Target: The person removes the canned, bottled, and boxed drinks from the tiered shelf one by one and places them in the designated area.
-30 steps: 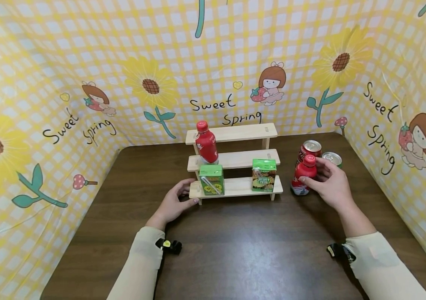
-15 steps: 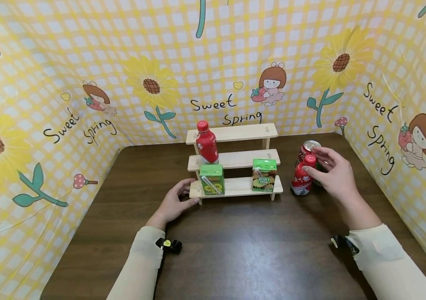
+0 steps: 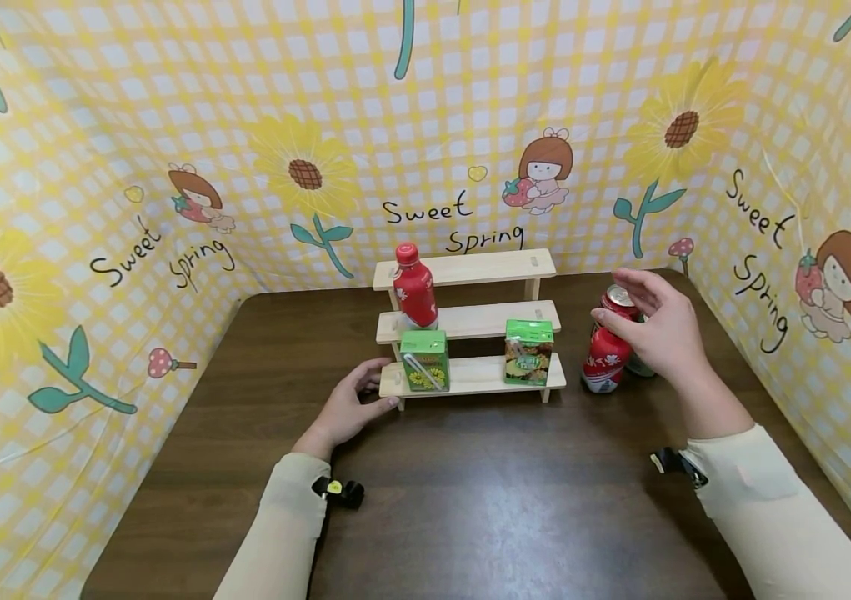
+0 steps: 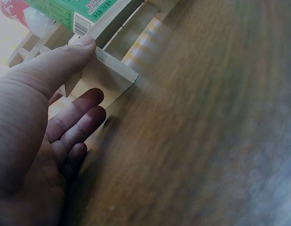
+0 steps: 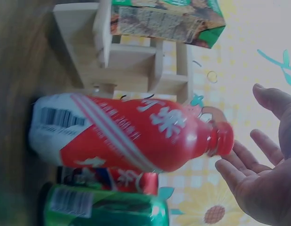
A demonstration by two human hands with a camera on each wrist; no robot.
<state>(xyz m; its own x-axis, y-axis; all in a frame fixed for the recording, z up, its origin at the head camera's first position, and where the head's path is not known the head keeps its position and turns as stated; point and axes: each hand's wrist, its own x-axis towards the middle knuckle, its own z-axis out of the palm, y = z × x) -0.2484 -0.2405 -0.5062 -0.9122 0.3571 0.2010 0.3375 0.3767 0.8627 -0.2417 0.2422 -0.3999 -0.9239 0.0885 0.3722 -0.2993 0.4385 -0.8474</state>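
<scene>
In the head view my left hand (image 3: 347,402) holds the lower left end of a three-step wooden display shelf (image 3: 481,382). Its thumb lies at the front corner, with the fingers round the side, partly hidden. My right hand (image 3: 661,329) hovers beside the cap of a red drink bottle (image 3: 605,360), thumb and fingers spread. In the right wrist view that bottle (image 5: 136,132) stands free, its cap close to the fingertips. Behind it are a red can (image 3: 618,300) and a green can (image 5: 107,207), which my right hand largely covers in the head view.
Another red bottle (image 3: 415,293) stands on the middle step, at its left end. Two green drink cartons stand on the bottom step, a left carton (image 3: 425,360) and a right carton (image 3: 528,352). A checked yellow cloth (image 3: 425,108) walls in the brown table (image 3: 470,492).
My right hand has let go of the bottle and lifted above it, fingers spreading apart. The bottle stays standing in place. My left hand has kept its position at the shelf.
</scene>
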